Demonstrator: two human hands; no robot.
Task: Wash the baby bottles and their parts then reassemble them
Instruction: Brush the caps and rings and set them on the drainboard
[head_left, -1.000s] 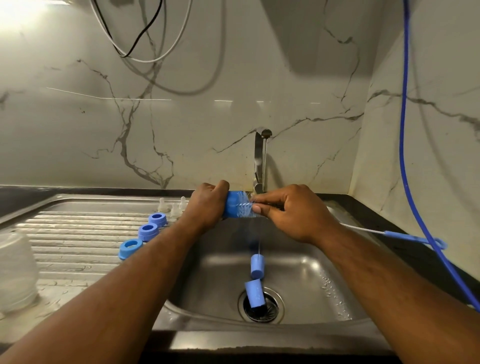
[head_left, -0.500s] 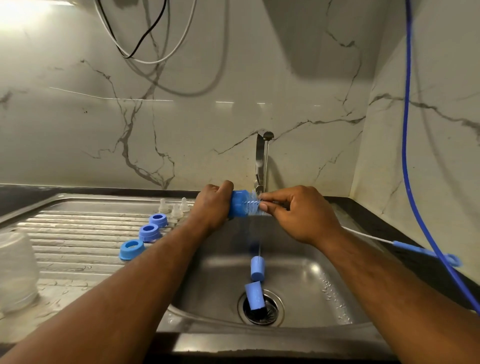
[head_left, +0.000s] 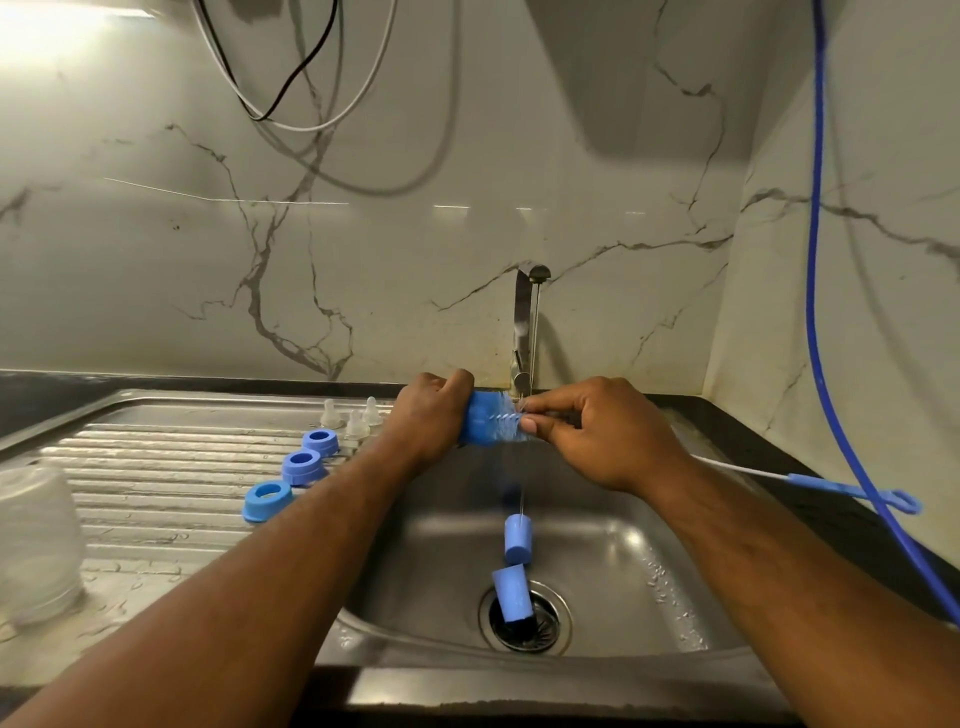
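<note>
**Washing is going on, nothing is put together yet**

The left hand (head_left: 431, 415) is curled tight round a blue see-through plastic cup-shaped piece (head_left: 485, 423). It holds the piece on its side over the back edge of the shiny steel sink (head_left: 649, 571), right under the steel tap (head_left: 524, 322). The right hand (head_left: 597, 436) pinches the thin stem of a long bottle brush with a blue loop handle (head_left: 852, 491). The bristles are inside the blue piece, so I think it is being scrubbed.

Two more blue plastic tube-shaped pieces (head_left: 518, 540) lie in the sink by the drain. On the ridged draining board left of the sink, three blue plastic rings (head_left: 301, 466) and three small clear teats (head_left: 357, 423) stand apart from each other. No parts are joined, so I think most of the job is left.

I cannot tell if the rings and teats are washed. A thin line under the tap may be water. The clear plastic thing (head_left: 36, 540) at the board's left edge is blurry and cut off.
</note>
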